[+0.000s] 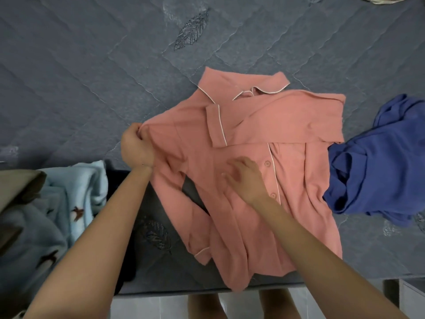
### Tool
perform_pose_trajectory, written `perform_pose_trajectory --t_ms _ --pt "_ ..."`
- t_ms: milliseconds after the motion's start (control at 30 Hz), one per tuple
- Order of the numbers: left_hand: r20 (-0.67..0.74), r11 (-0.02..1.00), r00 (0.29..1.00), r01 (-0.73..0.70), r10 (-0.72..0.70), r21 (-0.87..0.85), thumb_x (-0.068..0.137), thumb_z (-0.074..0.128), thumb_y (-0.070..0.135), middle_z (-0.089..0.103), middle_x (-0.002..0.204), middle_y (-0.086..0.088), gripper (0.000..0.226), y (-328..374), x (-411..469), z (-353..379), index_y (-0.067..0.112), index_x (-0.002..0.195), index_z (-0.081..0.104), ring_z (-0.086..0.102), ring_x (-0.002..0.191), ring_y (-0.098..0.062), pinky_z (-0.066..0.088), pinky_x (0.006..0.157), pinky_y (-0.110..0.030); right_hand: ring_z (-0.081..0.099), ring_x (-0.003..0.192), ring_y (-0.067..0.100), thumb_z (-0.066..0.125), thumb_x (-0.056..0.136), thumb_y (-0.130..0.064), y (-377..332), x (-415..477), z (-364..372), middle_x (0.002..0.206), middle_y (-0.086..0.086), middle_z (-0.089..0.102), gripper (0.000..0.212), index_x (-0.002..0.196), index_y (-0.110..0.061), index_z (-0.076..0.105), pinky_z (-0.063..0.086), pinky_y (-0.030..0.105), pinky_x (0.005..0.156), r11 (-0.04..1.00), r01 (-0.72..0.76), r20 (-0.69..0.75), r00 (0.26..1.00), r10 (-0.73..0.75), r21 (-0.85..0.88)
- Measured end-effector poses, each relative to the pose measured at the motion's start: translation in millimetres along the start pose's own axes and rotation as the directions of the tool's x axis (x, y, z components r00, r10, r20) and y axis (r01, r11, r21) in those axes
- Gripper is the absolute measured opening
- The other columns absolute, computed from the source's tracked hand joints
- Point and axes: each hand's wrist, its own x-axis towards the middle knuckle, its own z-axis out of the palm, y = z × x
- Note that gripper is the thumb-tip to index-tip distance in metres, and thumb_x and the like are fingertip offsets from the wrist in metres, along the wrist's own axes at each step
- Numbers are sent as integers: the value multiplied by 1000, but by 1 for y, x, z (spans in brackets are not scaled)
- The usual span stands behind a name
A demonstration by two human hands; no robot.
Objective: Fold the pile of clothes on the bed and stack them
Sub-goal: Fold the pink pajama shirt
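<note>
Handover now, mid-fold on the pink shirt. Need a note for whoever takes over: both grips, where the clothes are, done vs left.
Left grip: pinches the pink shirt at its shoulder edge.
Right grip: flat on the shirt front beside the buttons, holding nothing.
Shirt lies front-up on the bed; one sleeve is folded across the chest, the other sleeve not yet.
Unfolded: blue garment to its right, light blue bird-print garment to its left.
Left to do: fold the second sleeve, finish the shirt, fold the others, stack.
</note>
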Motion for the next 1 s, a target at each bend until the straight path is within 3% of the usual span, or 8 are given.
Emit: perform_pose_trajectory --t_ms 167,267,433,567,733,833,933,1000 --pt "-15 995 1000 -22 24 94 95 48 23 64 95 -7 19 -5 23 -6 16 94 66 55 83 -23 37 69 -31 57 107 30 69 89 -31 -20 4 22 115 9 62 37 121 -14 66 45 39 95 997 -50 38 998 49 51" --pt "38 989 993 -119 116 88 93 54 19 57 116 -12 25 -14 21 -1 15 114 66 54 107 -28 44 87 -38 53 112 30 68 89 -33 -26 3 33 118 9 58 38 125 -19 65 42 42 98 997 -76 27 997 75 6" --pt "248 884 888 -434 387 176 93 60 17 35 151 -20 50 -23 -30 16 11 141 48 30 140 -36 14 118 -46 48 118 34 69 89 -25 -26 -11 34 127 13 55 45 132 -15 61 41 46 100 998 -61 -63 996 61 4" --pt "445 855 774 -517 450 35 98 54 27 26 156 -19 51 -33 -87 35 15 146 42 17 146 -31 6 120 -50 31 138 30 65 91 -31 -9 -29 26 150 10 38 57 144 -22 47 24 40 113 994 -57 -43 998 53 -96" --pt "499 728 691 -667 523 160 96 47 43 32 154 -16 54 -49 -157 50 23 146 42 22 142 -28 18 116 -56 26 142 27 59 94 -42 28 -63 6 156 5 31 61 149 -28 38 16 39 118 982 -102 -67 993 92 -160" --pt "492 831 760 -543 425 120 92 48 49 29 152 -17 61 -65 -208 54 22 145 36 28 139 -34 23 115 -52 21 144 26 55 96 -44 58 -92 -11 158 7 25 62 152 -28 32 11 39 119 973 -161 -85 985 148 -165" --pt "435 968 878 -246 198 56 86 71 34 32 145 -17 71 -77 -274 55 10 141 33 35 132 -37 34 111 -49 18 145 27 56 96 -41 93 -124 -31 159 9 18 67 154 -28 25 12 43 117 954 -281 -110 957 270 -105" --pt "390 998 919 -67 62 -2 81 76 23 35 140 -15 73 -79 -310 57 5 137 33 39 128 -37 36 109 -49 18 143 29 58 95 -36 113 -139 -43 157 10 17 72 155 -27 19 16 47 117 940 -337 -134 935 329 -45"
